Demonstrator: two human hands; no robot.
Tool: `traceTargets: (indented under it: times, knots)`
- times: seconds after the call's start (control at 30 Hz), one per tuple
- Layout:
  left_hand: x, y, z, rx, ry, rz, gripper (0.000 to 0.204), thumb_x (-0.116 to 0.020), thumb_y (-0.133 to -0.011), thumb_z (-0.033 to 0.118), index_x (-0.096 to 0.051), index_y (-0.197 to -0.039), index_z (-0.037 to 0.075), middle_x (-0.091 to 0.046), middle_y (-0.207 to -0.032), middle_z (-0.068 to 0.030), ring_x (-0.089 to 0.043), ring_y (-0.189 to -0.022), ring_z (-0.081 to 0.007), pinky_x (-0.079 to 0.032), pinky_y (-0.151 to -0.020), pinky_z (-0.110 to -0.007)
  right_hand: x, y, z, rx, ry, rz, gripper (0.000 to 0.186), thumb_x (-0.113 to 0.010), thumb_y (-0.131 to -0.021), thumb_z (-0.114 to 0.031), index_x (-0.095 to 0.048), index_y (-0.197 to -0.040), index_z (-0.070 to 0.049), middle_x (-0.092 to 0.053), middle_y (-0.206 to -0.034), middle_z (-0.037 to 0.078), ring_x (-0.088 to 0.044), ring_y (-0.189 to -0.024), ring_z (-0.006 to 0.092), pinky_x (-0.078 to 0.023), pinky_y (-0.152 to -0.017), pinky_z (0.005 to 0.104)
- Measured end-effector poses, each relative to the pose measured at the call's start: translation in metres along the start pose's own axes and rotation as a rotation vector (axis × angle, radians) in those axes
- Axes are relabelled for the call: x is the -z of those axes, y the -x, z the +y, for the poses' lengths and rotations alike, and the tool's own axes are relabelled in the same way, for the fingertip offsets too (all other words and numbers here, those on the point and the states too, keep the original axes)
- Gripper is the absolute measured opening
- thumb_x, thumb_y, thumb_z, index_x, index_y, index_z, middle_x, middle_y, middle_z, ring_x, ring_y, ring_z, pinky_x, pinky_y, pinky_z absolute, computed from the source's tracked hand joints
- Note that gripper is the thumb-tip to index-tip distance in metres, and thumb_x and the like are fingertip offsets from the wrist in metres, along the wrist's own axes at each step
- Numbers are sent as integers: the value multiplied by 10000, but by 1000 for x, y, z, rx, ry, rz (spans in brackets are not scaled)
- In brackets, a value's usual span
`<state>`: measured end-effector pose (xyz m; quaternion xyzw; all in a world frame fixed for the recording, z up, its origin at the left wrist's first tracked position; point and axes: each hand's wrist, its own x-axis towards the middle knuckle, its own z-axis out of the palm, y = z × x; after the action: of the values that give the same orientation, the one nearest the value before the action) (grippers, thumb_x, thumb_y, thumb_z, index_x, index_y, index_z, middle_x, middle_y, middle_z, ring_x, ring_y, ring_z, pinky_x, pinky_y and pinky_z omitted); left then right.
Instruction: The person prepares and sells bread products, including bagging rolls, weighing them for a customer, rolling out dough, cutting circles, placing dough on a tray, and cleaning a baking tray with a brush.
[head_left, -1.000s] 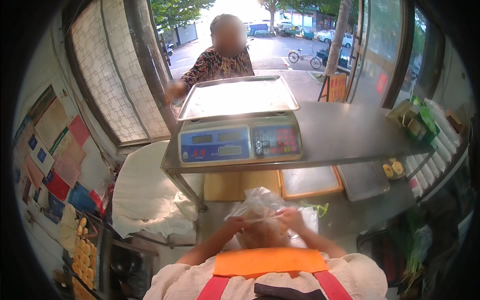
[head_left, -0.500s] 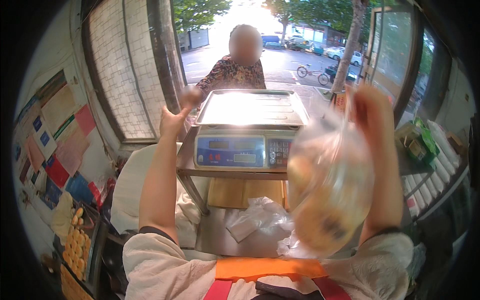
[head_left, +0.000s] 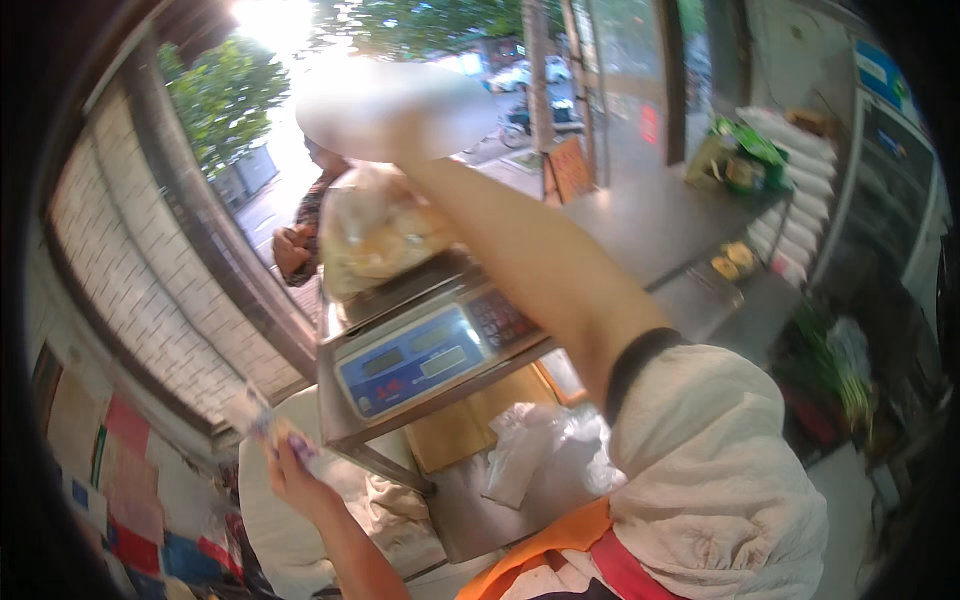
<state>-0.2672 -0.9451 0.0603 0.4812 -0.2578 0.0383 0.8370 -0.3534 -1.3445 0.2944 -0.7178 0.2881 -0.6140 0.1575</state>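
My left hand (head_left: 292, 478) is closed on a piece of pale paper with purple marks (head_left: 252, 412), which looks like a banknote but is blurred. It is to the left of the blue-fronted weighing scale (head_left: 408, 360). My right arm stretches forward over the scale, and a pale blur covers much of my right hand (head_left: 412, 140). Just below that hand is a clear plastic bag (head_left: 385, 235) of round, yellowish-brown food, like flatbreads, over the scale's pan. A person's hand (head_left: 292, 250) shows beyond the bag, to its left.
The scale stands on a metal stand, with crumpled white plastic bags (head_left: 535, 450) and a brown board (head_left: 455, 425) below. A metal counter (head_left: 640, 225) runs to the right, bearing a green package (head_left: 745, 165). White sacks (head_left: 805, 180) are stacked beyond it.
My right hand has carried the bag forward and left, over the scale. My left hand has drawn back from the person's hand with the paper in it. The view has swung right and tilted.
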Motion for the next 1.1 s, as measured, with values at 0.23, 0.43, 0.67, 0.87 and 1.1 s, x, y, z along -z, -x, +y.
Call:
traceTargets:
  times: [0.23,0.43,0.67,0.87,1.1]
  knots:
    - [-33,140,-9,294,51,-575,169,-538,-941,156,-588,-935,-6,-600,-762,-68,-531,-575,-127,-411,-525,-239,104,208,-10,415,-586,128,316,-705,-716,-202,-623,-959,-17,-644,-951,174,-628,-911,305,-499,-804,392]
    - [-108,236,-40,562,-475,-1265,151,-549,-924,115,-642,-977,8,-616,-745,-32,-537,-590,-82,-417,-493,-232,282,425,69,-561,-591,-841,465,-710,-713,-235,-597,-1127,-54,-634,-972,65,-617,-877,159,-499,-760,331]
    - [-218,421,-109,828,-498,-2014,445,-674,-840,181,-557,-1220,-18,-621,-1185,-163,-596,-1103,-227,-460,-917,-313,482,640,328,-1415,16,17,422,-782,-654,-318,-681,-859,36,-685,-764,194,-694,-675,253,-550,-602,351]
    - [-331,665,-219,232,-545,-2271,790,-711,-816,240,-286,-1434,-8,-313,-1469,-251,-285,-1381,-362,-264,-1121,-385,660,722,412,-1657,240,170,438,-758,-691,-300,-644,-809,105,-682,-785,213,-685,-694,301,-535,-603,367]
    - [-432,823,-444,-242,-1136,-1835,585,-585,-879,222,-341,-1351,-23,-389,-1347,-250,-380,-1251,-372,-319,-1022,-413,713,821,531,-1577,80,32,339,-685,-791,-238,-608,-977,35,-675,-793,152,-675,-727,238,-530,-620,357]
